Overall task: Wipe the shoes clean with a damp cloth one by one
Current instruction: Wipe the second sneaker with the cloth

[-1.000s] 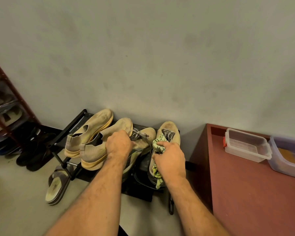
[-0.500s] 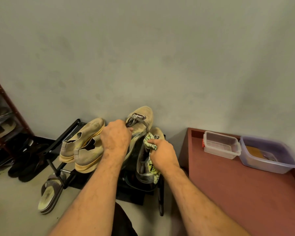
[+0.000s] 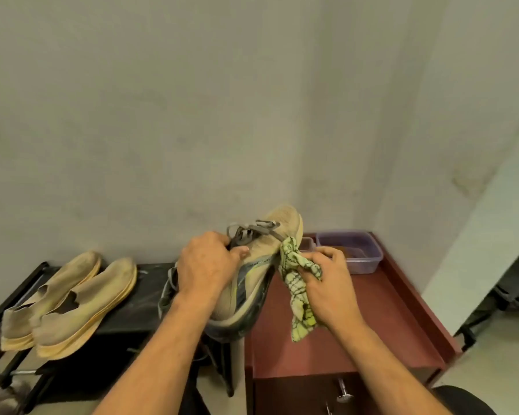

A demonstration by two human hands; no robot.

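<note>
1. Wall [image 3: 192, 115]: plain and pale, filling the upper field from 9 to 3 o'clock.
2. Cabinet [image 3: 387, 319]: red-brown top with a raised rim, at 4 o'clock; metal knobs show on its front at 6 o'clock.
3. Rack [image 3: 150, 283]: black, at 8 o'clock, just left of the cabinet.
4. Slip-ons [image 3: 72, 301]: a tan pair side by side on the rack's top, toes toward 1 o'clock.
5. Shoe [image 3: 264, 265]: a tan laced sneaker, held tilted at centre above the rack's right end and the cabinet's left edge, toe toward 12 o'clock.
6. Left hand [image 3: 206, 265]: fingers curled over the shoe's laced upper, gripping it.
7. Right hand [image 3: 327, 283]: clenched around the cloth, well apart from the left hand.
8. Tub [image 3: 357, 253]: a clear purple box at the cabinet's far end, partly hidden by the right hand.
9. Cloth [image 3: 294, 274]: yellow-green with dark lines; its top end touches the shoe's right side, its tail hangs toward 6 o'clock.
</note>
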